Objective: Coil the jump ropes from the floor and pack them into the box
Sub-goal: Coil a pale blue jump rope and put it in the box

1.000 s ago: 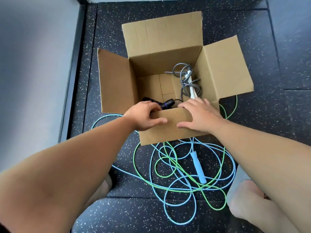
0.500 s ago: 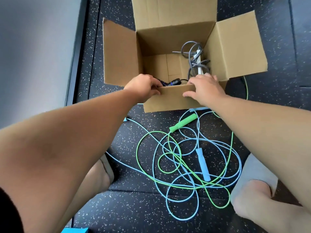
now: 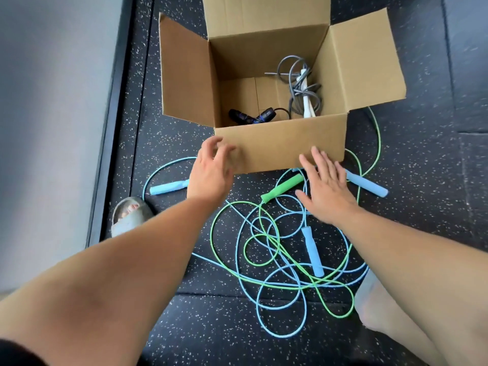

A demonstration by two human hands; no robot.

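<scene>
An open cardboard box (image 3: 280,143) stands on the dark speckled floor. Inside lie a coiled grey rope with white handles (image 3: 301,85) and a black rope (image 3: 250,116). A green jump rope (image 3: 281,187) and a light blue jump rope (image 3: 311,247) lie tangled on the floor in front of the box. More blue handles show at the left (image 3: 169,186) and the right (image 3: 367,184). My left hand (image 3: 211,170) hovers by the box's front left corner, fingers loose, holding nothing. My right hand (image 3: 326,188) is spread flat over the ropes, just below the box front.
A grey wall with a black skirting (image 3: 113,128) runs along the left. My slippered foot (image 3: 129,215) is at the left and my knee (image 3: 383,307) at the lower right. The box's side flaps stick out left and right.
Both hands have let go of the box's front flap and drawn back toward the ropes. The box now sits farther from me, uncovering more rope handles.
</scene>
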